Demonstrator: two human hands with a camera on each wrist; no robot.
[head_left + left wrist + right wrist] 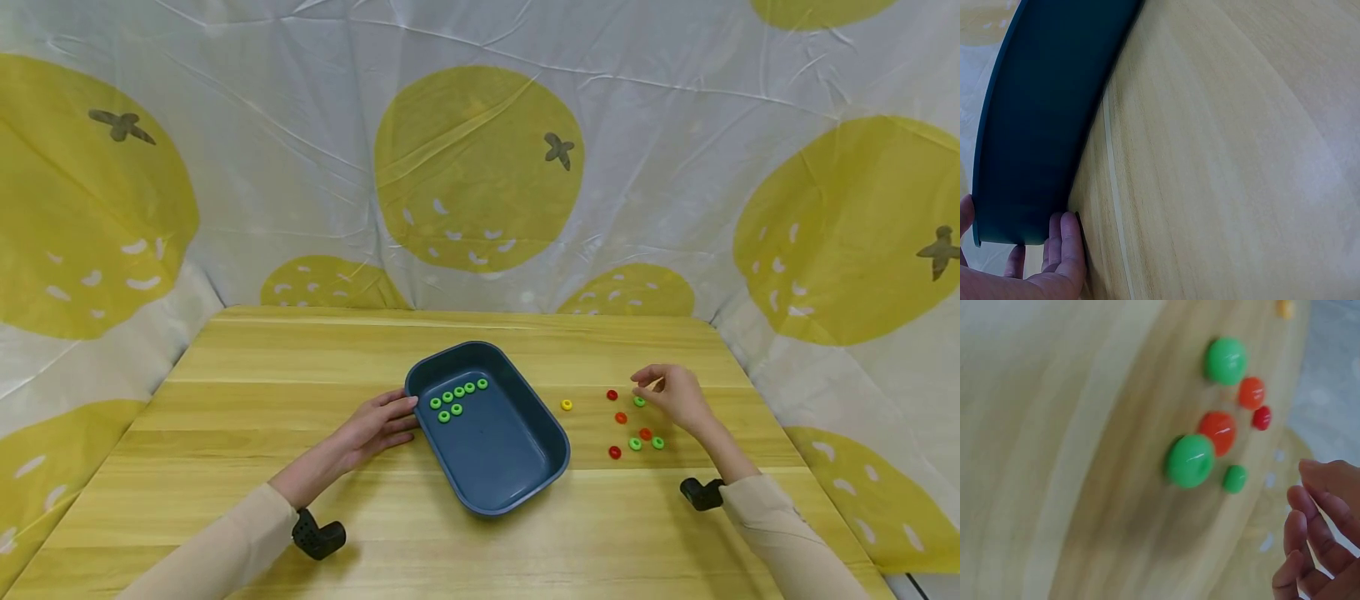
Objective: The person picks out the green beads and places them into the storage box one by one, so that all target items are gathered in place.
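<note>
A dark blue rectangular basin [495, 454] stands at an angle mid-table, with several green rings [459, 392] laid in two rows at its far left end. My left hand [375, 425] rests against the basin's left corner, fingers fairly straight along the outer wall [1047, 125]. To the right of the basin, my right hand [675, 396] hovers over a loose green ring [640, 402], its fingers loosely bent. Thumb and index tips lie close together with nothing visible between them in the right wrist view, apart from the small green ring [1235, 479].
Around the right hand lie two more green rings [635, 444], two orange rings [621, 417] and two red rings [615, 452]. A yellow ring [566, 405] sits nearer the basin. Behind the wooden table [300, 358] hangs a fruit-printed cloth [300, 183].
</note>
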